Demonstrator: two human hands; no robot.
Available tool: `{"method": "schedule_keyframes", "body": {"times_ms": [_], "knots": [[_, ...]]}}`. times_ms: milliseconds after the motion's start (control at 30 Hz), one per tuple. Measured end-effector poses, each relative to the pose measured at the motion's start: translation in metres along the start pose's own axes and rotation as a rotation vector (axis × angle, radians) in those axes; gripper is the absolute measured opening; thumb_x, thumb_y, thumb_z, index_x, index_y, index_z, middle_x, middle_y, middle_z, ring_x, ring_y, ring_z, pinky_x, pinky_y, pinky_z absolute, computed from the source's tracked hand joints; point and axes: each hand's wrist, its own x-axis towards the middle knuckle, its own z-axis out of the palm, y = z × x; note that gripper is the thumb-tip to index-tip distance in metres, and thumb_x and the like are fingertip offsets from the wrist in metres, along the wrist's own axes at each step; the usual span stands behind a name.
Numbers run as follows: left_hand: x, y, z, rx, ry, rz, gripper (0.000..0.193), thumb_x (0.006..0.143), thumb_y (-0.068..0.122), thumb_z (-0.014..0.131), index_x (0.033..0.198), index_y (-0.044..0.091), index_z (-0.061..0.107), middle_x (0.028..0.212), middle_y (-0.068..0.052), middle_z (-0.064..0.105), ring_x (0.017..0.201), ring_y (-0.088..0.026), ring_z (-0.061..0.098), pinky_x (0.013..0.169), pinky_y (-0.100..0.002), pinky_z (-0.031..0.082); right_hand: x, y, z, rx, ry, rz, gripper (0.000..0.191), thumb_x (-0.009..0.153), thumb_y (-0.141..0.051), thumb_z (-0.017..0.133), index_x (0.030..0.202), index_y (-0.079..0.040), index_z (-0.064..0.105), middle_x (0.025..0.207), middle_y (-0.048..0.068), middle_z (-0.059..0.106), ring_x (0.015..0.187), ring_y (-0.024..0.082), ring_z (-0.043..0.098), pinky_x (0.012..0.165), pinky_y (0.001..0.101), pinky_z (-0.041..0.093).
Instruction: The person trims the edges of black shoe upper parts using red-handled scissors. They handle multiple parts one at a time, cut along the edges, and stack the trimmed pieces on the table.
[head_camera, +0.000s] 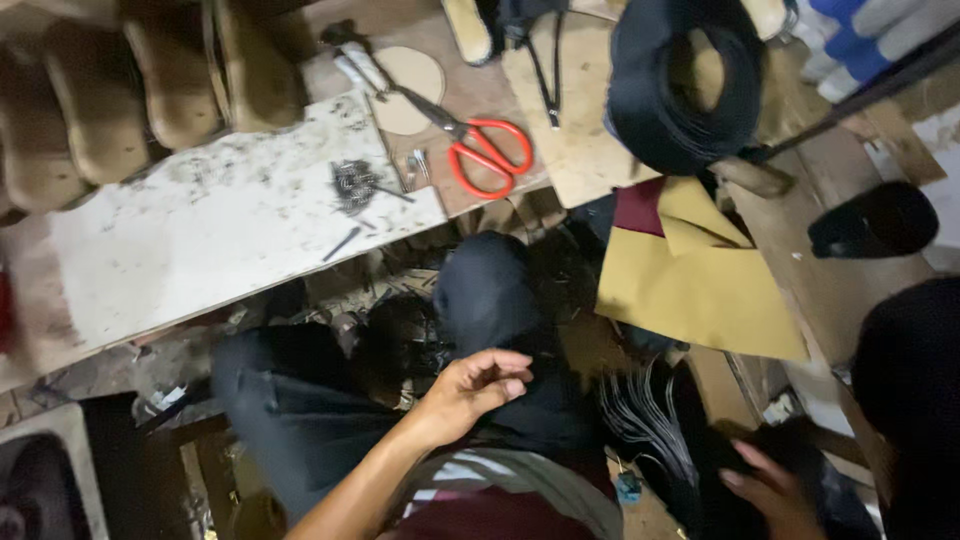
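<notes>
My left hand (478, 385) rests on my knee in dark trousers (490, 300), its fingers loosely curled and holding nothing. My right hand (768, 492) is low at the bottom right and blurred. It lies against a heap of black material (800, 460), and its grip is not clear. Between the two hands hangs a bundle of thin pale strips (648, 410). Red-handled scissors (482, 152) lie on the bench ahead, out of reach of both hands.
A stained white board (200, 240) carries a small pile of dark nails (352, 185). Tan shoe soles (150, 90) sit top left, a coil of black strap (685, 85) top centre, and yellow sheets (700, 280) and a black shoe (875, 220) to the right.
</notes>
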Motion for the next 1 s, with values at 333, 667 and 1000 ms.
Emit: {"method": "schedule_keyframes", "body": {"times_ms": [333,667,1000], "knots": [[-0.034,0.061,-0.019,-0.317,-0.15,0.53,0.107,0.081,0.024,0.09,0.165,0.01,0.026,0.164,-0.008,0.041,0.153,-0.022,0.039,0.129,-0.038,0.029,0.227,-0.162,0.011,0.109,0.191,-0.294,0.045,0.071,-0.017,0.078,0.108,0.005,0.064,0.106,0.018,0.066,0.11,0.033,0.062,0.112,0.0535,0.041],[-0.072,0.089,-0.032,-0.737,0.349,0.688,0.13,0.059,0.019,0.098,0.161,0.015,0.018,0.16,-0.01,0.036,0.146,-0.027,0.04,0.12,-0.046,0.033,0.316,-0.24,0.074,0.01,0.279,-0.548,0.031,0.073,-0.008,0.076,0.099,0.003,0.064,0.097,0.016,0.066,0.099,0.033,0.063,0.107,0.0605,0.042],[-0.098,0.059,-0.059,-0.26,0.499,0.669,0.081,0.08,-0.014,0.075,0.15,0.004,0.037,0.142,-0.012,0.054,0.132,-0.022,0.055,0.115,-0.04,0.044,0.334,-0.244,0.045,0.078,0.169,-0.541,0.041,0.076,-0.022,0.086,0.107,-0.001,0.069,0.107,0.013,0.071,0.105,0.03,0.067,0.098,0.0467,0.052]]}}
